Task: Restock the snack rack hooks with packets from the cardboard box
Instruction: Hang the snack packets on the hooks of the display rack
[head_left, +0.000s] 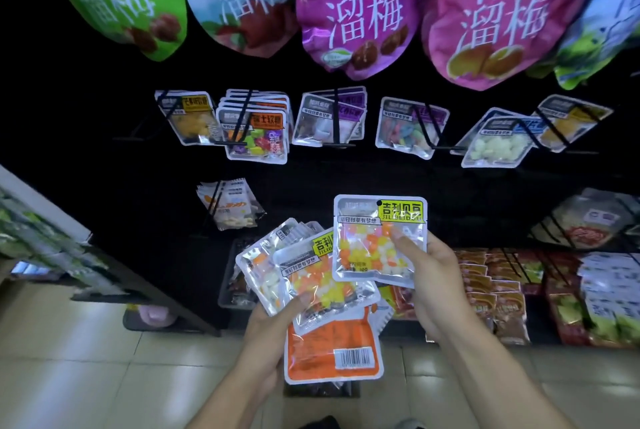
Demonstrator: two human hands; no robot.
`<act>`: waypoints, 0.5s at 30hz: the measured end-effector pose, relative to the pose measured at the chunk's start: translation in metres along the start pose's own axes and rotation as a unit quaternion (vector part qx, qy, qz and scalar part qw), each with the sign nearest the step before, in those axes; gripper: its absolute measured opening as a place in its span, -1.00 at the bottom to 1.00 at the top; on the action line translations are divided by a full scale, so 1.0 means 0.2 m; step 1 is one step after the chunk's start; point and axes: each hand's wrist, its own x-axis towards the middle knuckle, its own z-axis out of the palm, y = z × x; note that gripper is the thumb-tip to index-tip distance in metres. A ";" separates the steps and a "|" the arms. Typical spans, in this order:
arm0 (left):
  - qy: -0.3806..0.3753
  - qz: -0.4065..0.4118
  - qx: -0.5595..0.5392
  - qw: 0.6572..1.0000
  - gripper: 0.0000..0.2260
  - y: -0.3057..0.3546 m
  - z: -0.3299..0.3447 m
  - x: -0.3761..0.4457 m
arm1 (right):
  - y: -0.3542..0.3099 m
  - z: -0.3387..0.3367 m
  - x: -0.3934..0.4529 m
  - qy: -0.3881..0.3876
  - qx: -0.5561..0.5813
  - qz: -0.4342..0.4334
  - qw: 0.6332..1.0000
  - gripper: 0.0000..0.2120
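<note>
The right hand, at centre right of the frame, pinches a single candy packet by its lower right part, thumb on the clear window, fingers behind. The packet stands nearly upright, long axis vertical, its punched hang hole at the top edge near the yellow label. The left hand, lower centre, grips a fanned stack of packets between thumb and fingers, with an orange-backed packet showing its barcode underneath.

The rack hooks lie above and beyond both hands, in the middle band of the frame, their black prongs pointing out toward the viewer. The single packet sits directly below the gap between the purple-labelled hook and the next one to its right, so the right hand is nearer. Which hook carries the matching product is hard to tell in the dim light.

Open dark room lies between the packet's top edge and the hook row; the large hanging bags overhang from the top of the frame. The cardboard box is not visible.
</note>
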 end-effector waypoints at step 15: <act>0.010 -0.003 0.077 0.997 -0.61 -0.39 1.00 0.04 | -0.21 -1.07 0.22 0.077 0.059 0.011 0.995 -0.83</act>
